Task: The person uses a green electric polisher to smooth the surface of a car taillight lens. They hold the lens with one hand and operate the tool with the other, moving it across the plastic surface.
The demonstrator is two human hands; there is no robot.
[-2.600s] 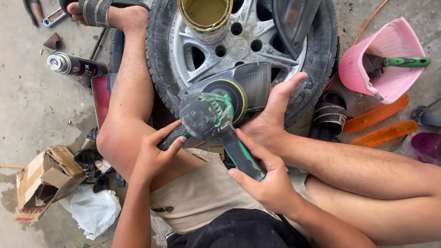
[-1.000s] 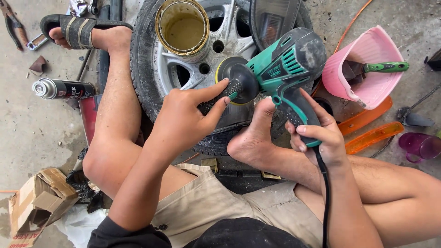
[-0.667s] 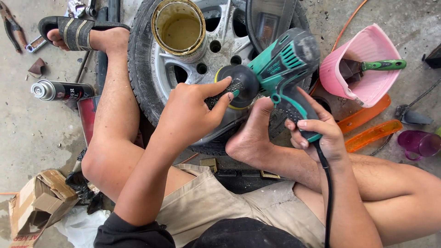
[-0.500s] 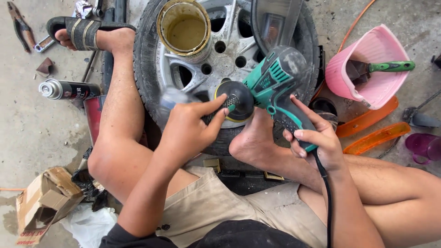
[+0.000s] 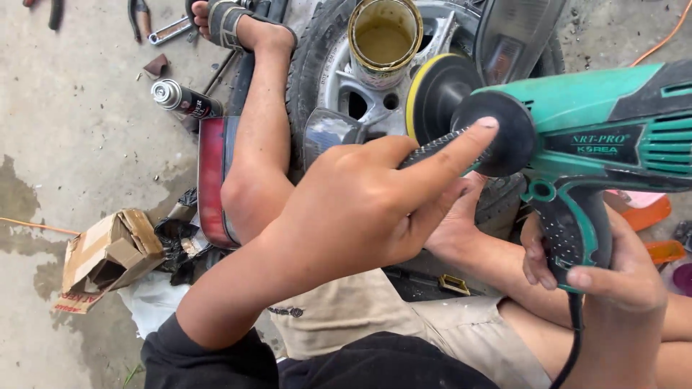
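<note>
**Green polisher held up over a wheel on the concrete floor**

The grey concrete floor (image 5: 79,144) is rough, stained dark in patches and strewn with small debris. Lying flat on it between the person's bare legs is a black rubber tyre on a silver alloy wheel (image 5: 328,75), its tread ribbed, its spokes smooth and dull. On the hub stands a round metal tin of yellowish paste (image 5: 384,36), lid off, rim smeared.

Raised above the wheel is the green-and-black plastic power polisher (image 5: 598,122), bulky and ridged with vents, its round yellow-edged foam pad (image 5: 436,94) facing the tin. The right hand (image 5: 613,277) is wrapped closed around the dimpled rear grip. The left hand (image 5: 360,209) is curled about the knurled black side handle, forefinger stretched out along it onto the rounded black head.

Off to the side lie a torn brown cardboard box (image 5: 108,252) and a black spray can with a silver cap (image 5: 184,99).
</note>
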